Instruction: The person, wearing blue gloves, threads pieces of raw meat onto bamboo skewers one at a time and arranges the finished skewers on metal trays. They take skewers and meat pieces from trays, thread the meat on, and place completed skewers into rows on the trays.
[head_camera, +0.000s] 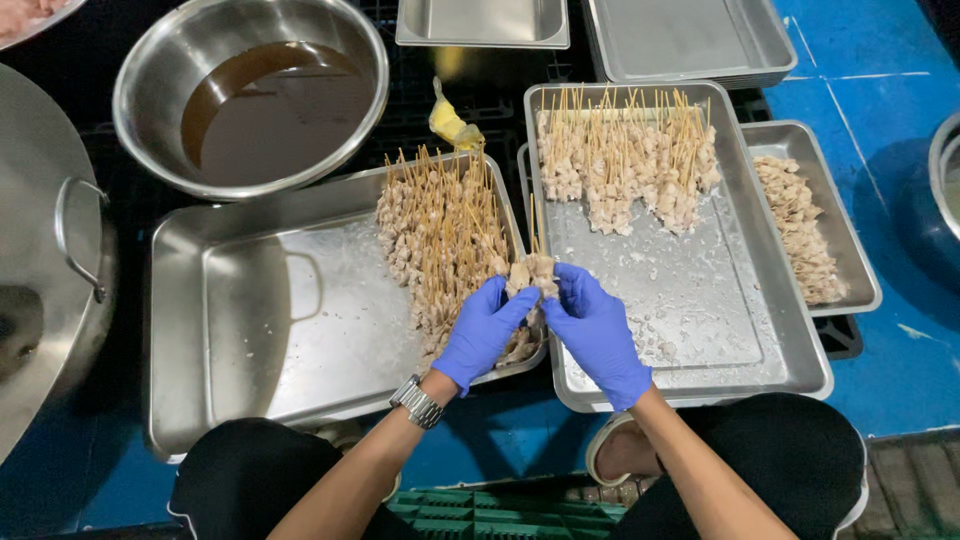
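- Skewer (533, 262) of pale meat chunks sits pinched between both blue-gloved hands, its thin stick poking up above the fingers.
- Left hand (482, 330) closes on the meat from the left; right hand (598, 335) grips it from the right, fingertips nearly meeting.
- Just left of the grip, a steel tray (250, 320) carries a heap of finished skewers (440, 240).
- Right of and beyond the grip, another tray (700, 330) holds a second row of skewers (625, 165).
- Farther right lies a small tray of meat pieces (800, 230).
- Well beyond, up left, a bowl of brown liquid (275, 110).
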